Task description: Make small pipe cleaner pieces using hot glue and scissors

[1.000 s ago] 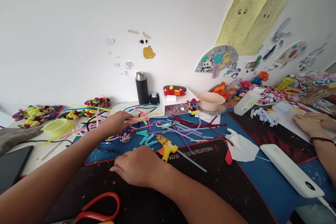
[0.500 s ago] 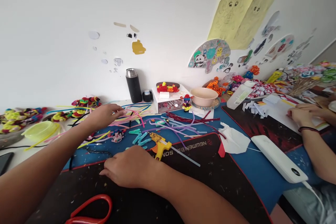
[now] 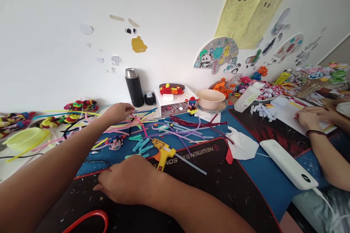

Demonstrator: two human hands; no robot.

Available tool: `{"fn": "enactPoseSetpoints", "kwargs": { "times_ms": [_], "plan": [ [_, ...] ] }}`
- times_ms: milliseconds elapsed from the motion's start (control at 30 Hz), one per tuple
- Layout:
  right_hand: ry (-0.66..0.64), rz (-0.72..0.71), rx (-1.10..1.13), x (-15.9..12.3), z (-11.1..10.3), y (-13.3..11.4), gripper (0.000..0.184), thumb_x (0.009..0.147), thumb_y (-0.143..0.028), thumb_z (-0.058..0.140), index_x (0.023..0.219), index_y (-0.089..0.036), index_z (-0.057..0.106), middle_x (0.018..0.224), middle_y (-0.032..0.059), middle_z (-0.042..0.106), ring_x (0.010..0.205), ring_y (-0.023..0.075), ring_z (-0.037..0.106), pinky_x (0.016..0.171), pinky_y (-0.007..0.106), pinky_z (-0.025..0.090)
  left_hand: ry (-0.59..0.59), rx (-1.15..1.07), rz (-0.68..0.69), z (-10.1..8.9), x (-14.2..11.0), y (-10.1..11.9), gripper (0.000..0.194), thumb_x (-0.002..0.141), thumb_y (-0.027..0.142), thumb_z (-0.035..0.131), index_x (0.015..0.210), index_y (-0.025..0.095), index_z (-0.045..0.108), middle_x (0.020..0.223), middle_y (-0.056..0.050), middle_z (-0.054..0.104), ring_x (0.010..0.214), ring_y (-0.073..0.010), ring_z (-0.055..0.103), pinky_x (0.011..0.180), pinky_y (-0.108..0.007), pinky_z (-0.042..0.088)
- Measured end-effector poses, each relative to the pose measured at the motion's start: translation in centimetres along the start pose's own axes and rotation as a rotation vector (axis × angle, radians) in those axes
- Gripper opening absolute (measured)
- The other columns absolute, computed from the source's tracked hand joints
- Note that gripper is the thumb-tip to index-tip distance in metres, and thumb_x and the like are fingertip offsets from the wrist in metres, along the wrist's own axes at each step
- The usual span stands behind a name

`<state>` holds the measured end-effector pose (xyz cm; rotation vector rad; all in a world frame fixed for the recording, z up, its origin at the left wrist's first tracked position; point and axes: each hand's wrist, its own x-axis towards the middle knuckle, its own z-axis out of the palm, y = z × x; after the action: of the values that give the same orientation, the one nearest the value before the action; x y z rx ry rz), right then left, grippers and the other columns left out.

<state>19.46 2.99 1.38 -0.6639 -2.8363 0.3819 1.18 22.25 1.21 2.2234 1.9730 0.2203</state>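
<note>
My left hand [image 3: 119, 113] is stretched over the back of a pile of pipe cleaners [image 3: 133, 125] in pink, yellow, blue and other colours. Its thumb and fingers are drawn together in a pinch; what is between them, if anything, I cannot make out. Low over the black mat, my right hand [image 3: 127, 180] is curled with its knuckles up, and its palm side is hidden. Just past it lie a yellow glue gun [image 3: 164, 153] with a glue stick in its back, short turquoise pipe cleaner pieces [image 3: 142, 145] and a small doll head [image 3: 116, 142].
Red scissors handles [image 3: 93, 218] lie at the near edge. A black flask [image 3: 133, 87], a white box [image 3: 165, 107], a small figure [image 3: 192, 105] and a pink bowl [image 3: 210, 99] stand along the wall. At right are a power bank [image 3: 287, 162] and another person's hands [image 3: 310, 116].
The view has swung right, so things sit further left. My left hand has lifted slightly off the pipe cleaners, its fingers coming together. My right hand keeps its curled pose over the mat.
</note>
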Motion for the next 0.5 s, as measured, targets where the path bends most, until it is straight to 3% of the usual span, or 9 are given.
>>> {"fn": "enactPoseSetpoints", "kwargs": {
  "times_ms": [167,300,500],
  "plan": [
    [-0.005,-0.013,0.022,0.0,0.0,-0.2,0.035,0.113,-0.040,0.048,0.110,-0.015,0.072,0.106,0.0094,0.082,0.095,0.0303,0.081,0.070,0.045,0.065,-0.038,-0.047,0.077,0.2,0.2,0.7,0.046,0.094,0.049,0.044,0.111,0.030,0.083,0.108,-0.003,0.087,0.100,-0.0287,0.078,0.086,-0.032,0.058],
    [-0.029,-0.010,0.022,0.2,0.2,-0.2,0.037,0.114,-0.040,0.046,0.109,-0.014,0.072,0.104,0.0093,0.082,0.095,0.0310,0.080,0.068,0.046,0.065,-0.097,-0.016,0.088,0.2,0.9,0.5,0.045,0.092,0.042,0.045,0.114,0.027,0.081,0.102,-0.005,0.087,0.086,-0.0279,0.078,0.078,-0.035,0.058],
    [-0.031,-0.013,0.038,0.3,0.7,-0.3,0.033,0.113,-0.038,0.047,0.106,-0.016,0.072,0.106,0.0090,0.082,0.094,0.0305,0.080,0.070,0.047,0.065,-0.101,0.088,0.160,1.7,1.7,0.7,0.050,0.082,0.047,0.061,0.124,0.026,0.078,0.124,-0.012,0.081,0.112,-0.0357,0.073,0.093,-0.040,0.055]
  ]
}}
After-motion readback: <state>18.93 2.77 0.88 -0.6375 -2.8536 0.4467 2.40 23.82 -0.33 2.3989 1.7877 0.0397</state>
